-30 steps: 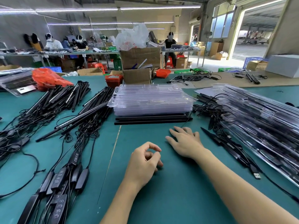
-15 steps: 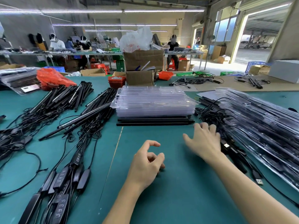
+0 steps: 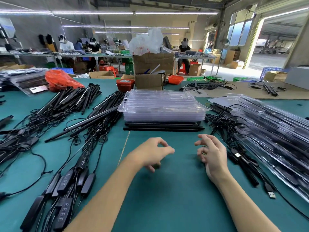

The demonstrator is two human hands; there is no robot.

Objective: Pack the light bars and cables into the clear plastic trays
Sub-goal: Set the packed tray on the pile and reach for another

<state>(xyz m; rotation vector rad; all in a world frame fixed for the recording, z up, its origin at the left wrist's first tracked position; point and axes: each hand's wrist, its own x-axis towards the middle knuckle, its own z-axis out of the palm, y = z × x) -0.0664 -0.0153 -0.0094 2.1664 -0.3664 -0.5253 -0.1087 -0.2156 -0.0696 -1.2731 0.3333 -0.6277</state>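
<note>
The fingers (image 3: 203,149) of the right hand (image 3: 211,154) are seen loosely curled above the green bench (image 3: 175,190), nothing being held between them. On the left hand (image 3: 150,153) the thumb and forefinger are brought close into a ring, the other fingers bent beneath, and nothing is gripped there either (the tips are somewhat blurred). Both hands are held over a bare patch of bench, apart from each other and from the goods.

Nearest on the left, a bundle of black control boxes (image 3: 66,185) on cables is laid out, the cables (image 3: 93,134) running back to a loose heap of black light bars (image 3: 87,121). A second heap of bars (image 3: 71,99) is spread further left and back. On the right, a USB plug (image 3: 270,193) is found at the near end of a cable, beside a slanting row of filled trays (image 3: 274,131) in which dark bars are enclosed.

Straight ahead of the hands, a few light bars (image 3: 163,127) are laid crosswise, and on them a stack of clear plastic trays (image 3: 163,106) is set. Behind it cardboard boxes (image 3: 153,71) are stacked, topped by a white plastic bag (image 3: 147,42), with a red bin (image 3: 125,84) beside them and a red bag (image 3: 60,80) to the left. Seated workers are visible at far benches.
</note>
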